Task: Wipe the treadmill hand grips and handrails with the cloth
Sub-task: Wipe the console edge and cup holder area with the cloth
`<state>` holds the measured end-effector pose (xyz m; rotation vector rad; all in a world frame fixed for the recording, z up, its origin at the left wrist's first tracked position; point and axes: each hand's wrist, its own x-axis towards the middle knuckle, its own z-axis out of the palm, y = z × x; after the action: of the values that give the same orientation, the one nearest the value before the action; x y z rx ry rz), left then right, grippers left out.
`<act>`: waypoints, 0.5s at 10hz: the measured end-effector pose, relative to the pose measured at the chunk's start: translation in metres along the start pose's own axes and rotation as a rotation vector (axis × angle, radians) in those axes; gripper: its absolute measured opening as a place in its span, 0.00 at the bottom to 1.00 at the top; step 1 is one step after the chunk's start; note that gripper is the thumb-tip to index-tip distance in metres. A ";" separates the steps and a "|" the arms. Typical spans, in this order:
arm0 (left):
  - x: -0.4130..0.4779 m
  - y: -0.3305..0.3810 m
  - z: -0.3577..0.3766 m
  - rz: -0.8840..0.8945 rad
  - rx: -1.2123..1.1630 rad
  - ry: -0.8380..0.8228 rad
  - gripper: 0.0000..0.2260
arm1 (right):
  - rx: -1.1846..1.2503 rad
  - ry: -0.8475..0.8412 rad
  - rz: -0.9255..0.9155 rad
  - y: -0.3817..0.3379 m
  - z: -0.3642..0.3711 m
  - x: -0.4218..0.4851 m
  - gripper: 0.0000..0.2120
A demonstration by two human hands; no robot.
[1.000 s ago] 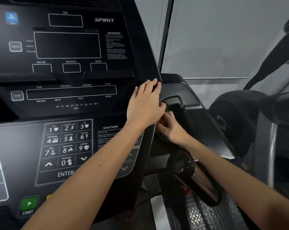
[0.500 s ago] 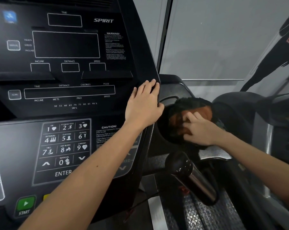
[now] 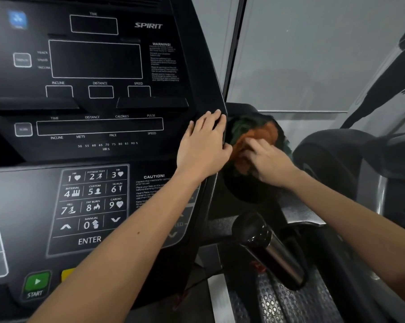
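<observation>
An orange and dark green cloth (image 3: 259, 134) is bunched over the black cup-holder recess (image 3: 243, 192) just right of the treadmill console (image 3: 99, 127). My right hand (image 3: 266, 162) grips the cloth from above, fingers curled into its orange part. My left hand (image 3: 203, 145) rests flat on the console's right edge, fingers straight, touching the black frame. Below the recess a black and chrome hand grip (image 3: 269, 250) slants down to the right. Neither hand touches it.
The console carries a number keypad (image 3: 92, 199) and a green START button (image 3: 36, 283) at lower left. A perforated metal side rail (image 3: 297, 301) runs below the hand grip. Another machine (image 3: 350, 169) stands close on the right, before a grey wall.
My right hand came up out of the recess with the cloth, then shifted left toward the console edge, bunching the cloth. My left hand stayed on the console edge.
</observation>
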<state>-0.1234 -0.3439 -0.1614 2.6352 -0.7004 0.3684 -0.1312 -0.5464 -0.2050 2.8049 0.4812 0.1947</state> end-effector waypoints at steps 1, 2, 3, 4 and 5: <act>0.000 -0.001 0.000 -0.006 -0.004 -0.008 0.27 | 0.130 -0.041 0.089 0.010 -0.008 -0.015 0.20; 0.000 -0.002 0.000 -0.005 -0.004 -0.009 0.27 | 0.224 -0.105 0.067 0.003 -0.011 -0.038 0.16; 0.001 -0.001 0.001 -0.002 0.003 -0.005 0.27 | 0.340 -0.120 0.034 -0.014 -0.019 -0.062 0.14; 0.001 -0.001 0.002 0.000 0.015 0.000 0.27 | 0.520 -0.141 0.013 -0.035 -0.032 -0.069 0.11; 0.001 -0.002 0.001 -0.002 0.018 0.002 0.27 | 0.818 -0.186 0.013 -0.056 -0.035 -0.059 0.08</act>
<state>-0.1218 -0.3434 -0.1627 2.6524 -0.6970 0.3782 -0.2096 -0.5067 -0.1936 3.5606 0.5977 -0.3414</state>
